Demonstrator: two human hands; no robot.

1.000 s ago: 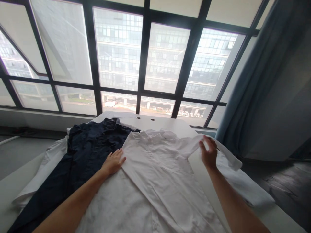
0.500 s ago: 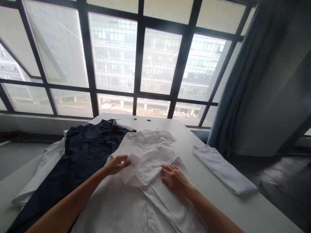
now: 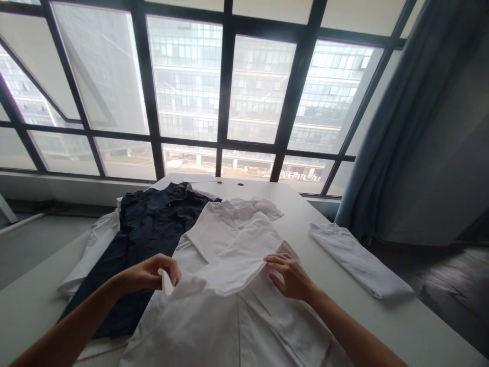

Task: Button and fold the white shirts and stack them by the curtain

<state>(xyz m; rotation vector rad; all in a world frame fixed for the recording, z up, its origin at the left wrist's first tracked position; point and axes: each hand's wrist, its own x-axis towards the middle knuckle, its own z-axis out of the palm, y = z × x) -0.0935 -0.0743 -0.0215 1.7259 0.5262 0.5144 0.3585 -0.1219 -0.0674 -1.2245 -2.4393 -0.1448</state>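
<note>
A white shirt (image 3: 206,326) lies spread before me, its collar end toward the window and its button strip running toward me. My left hand (image 3: 162,272) pinches a raised fold of the white fabric at the shirt's left side. On the right, my right hand (image 3: 286,275) has its fingers closed over the edge of the same cloth, thumb beneath. Between both hands the edge hangs in a shallow curve over the shirt's front. Beside my left hand lies a dark navy shirt (image 3: 148,229), partly under the white one.
The white table (image 3: 305,224) reaches to the window. A folded white garment (image 3: 362,260) lies on its right side. More white cloth (image 3: 91,250) shows under the navy shirt. A blue-grey curtain (image 3: 385,153) hangs at the right.
My left hand has drawn the white fabric left and toward me, so the edge is spread wider between my hands. My right hand stays at the cloth. The view has shifted slightly.
</note>
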